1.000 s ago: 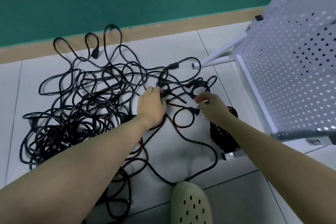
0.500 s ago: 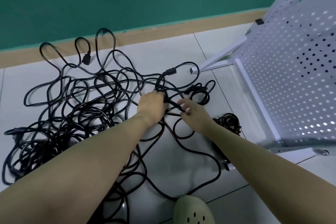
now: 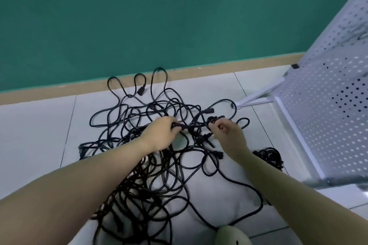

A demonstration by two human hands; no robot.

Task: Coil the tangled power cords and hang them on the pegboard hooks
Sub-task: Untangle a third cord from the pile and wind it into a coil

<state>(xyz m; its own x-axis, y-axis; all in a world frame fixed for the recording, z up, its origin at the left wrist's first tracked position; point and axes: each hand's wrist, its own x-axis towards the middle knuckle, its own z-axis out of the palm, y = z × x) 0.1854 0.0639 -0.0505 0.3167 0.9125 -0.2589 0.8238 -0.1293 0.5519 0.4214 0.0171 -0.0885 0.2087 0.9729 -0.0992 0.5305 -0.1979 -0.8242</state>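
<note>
Black power cords (image 3: pixel 159 167) sprawl in one knotted heap on the white tiled floor (image 3: pixel 35 125), between the green wall (image 3: pixel 139 16) and the perforated pegboard (image 3: pixel 326 109) standing at the right; a smaller bundle (image 3: pixel 267 156) that looks already coiled lies at the pegboard's foot, beside the right forearm. From the head view, the left hand (image 3: pixel 161 135) has its fingers curled round a cord near a plug, while the right hand (image 3: pixel 228 135) pinches a strand at the far edge of the tangle. To do this well, I judge, follow one cord from its plug end and ease it out loop by loop — no hard tugging, which would tighten the knots. Compared with half a second ago, the camera has tipped upward, the hands have drawn further apart, and the right has shifted to another strand.
</note>
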